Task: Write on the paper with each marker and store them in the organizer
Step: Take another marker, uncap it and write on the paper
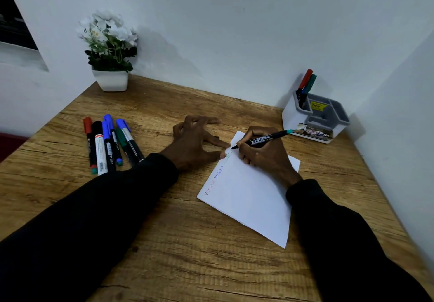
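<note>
Paper (246,203) lies tilted on the wooden counter (164,243), at about 4 o'clock from the counter's middle. Short coloured words (216,179) run along its left edge. The right hand (265,158) rests on the sheet's top part and grasps a black marker (265,138) with a teal end cap. The marker's tip touches the paper near its 11 o'clock corner and its capped end points toward 2 o'clock. The left hand (195,142) is released, fingers spread and arched. Its thumb and forefinger tips press on the sheet's left edge just beside the marker tip.

At 9 o'clock from the left hand a cluster of loose markers (110,144) lies side by side on the counter, with red, black, blue and green caps. At 1 o'clock from the paper, near the wall, stands the white-and-grey organizer (293,116). Stored markers (306,83), one red and one green, lean in its rear-left compartment. A white pot of flowers (110,80) sits at the counter's 11 o'clock corner.
</note>
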